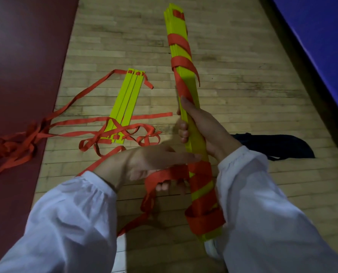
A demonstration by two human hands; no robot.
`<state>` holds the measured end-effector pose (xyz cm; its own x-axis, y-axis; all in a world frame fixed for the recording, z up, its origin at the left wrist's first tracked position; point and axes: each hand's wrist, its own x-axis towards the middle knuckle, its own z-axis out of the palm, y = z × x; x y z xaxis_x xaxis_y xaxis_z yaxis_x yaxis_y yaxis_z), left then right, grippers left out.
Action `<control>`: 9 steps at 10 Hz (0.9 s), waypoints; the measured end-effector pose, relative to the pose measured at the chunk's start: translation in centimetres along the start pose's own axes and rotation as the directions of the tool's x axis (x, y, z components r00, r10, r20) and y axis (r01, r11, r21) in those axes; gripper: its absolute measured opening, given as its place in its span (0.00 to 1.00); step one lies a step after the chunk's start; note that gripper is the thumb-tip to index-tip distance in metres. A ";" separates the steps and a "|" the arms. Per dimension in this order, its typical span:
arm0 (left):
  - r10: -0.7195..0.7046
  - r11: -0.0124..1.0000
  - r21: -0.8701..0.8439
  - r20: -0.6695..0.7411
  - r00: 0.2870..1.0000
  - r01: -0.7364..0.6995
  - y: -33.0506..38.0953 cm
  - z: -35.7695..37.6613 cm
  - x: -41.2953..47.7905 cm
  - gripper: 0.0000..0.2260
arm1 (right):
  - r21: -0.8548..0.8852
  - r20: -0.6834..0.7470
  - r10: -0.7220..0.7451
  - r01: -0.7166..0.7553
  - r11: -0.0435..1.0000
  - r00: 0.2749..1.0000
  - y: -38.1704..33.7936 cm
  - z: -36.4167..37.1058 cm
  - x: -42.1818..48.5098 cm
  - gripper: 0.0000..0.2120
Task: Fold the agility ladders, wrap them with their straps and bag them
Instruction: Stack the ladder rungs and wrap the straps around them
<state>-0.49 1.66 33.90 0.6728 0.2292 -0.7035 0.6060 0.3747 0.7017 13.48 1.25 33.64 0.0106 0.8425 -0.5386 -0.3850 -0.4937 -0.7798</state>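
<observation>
1. We count two ladder lots. On the left, a loose ladder (125,107) lies flat on the floor, three yellow rungs side by side, with its red straps (69,127) trailing away leftward into a tangle. On the right, a folded bundle (189,119) of stacked yellow rungs is held up off the floor, red strap wound around it in spirals.
2. Our left hand (148,164) sits beside the bundle's lower part, fingers stretched toward it, with a loop of red strap (164,176) running over the palm; we cannot tell how firmly it is held.
3. Our right hand (201,127) is closed around the bundle's middle, fingers curled about the rungs. Both arms wear white sleeves (262,203).
4. The surface is a wooden plank floor (243,79). A dark red mat (22,56) borders it on the left, a blue mat (321,36) on the right.
5. One dark bag (278,146) lies flat on the floor behind our right wrist; its contents cannot be seen.
</observation>
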 end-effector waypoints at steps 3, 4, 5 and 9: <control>0.122 0.978 0.178 -0.059 0.991 -0.110 -0.4 0.8 -0.2 0.13 | -0.181 -0.108 -0.153 0.132 0.975 0.982 1.2 0.3 0.6 0.14; 0.160 0.979 0.137 -0.056 0.986 -0.151 -0.2 0.5 -0.4 0.13 | -0.083 -0.010 -0.095 0.094 0.992 0.995 0.6 -0.2 0.5 0.20; 0.192 0.979 0.056 0.091 0.977 -0.198 0.2 0.0 -1.2 0.08 | 0.135 0.114 -0.024 0.009 0.991 0.993 -0.6 -0.9 0.0 0.23; 0.142 0.987 0.068 0.095 0.985 -0.149 -0.1 0.5 0.0 0.10 | 0.359 0.416 0.058 -0.222 0.907 0.907 -0.9 -1.4 0.2 0.28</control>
<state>-0.34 1.18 33.90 0.7893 0.1933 -0.5828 0.5266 0.2749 0.8044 15.08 1.57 33.77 -0.3966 0.8258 -0.4009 -0.6826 -0.5573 -0.4728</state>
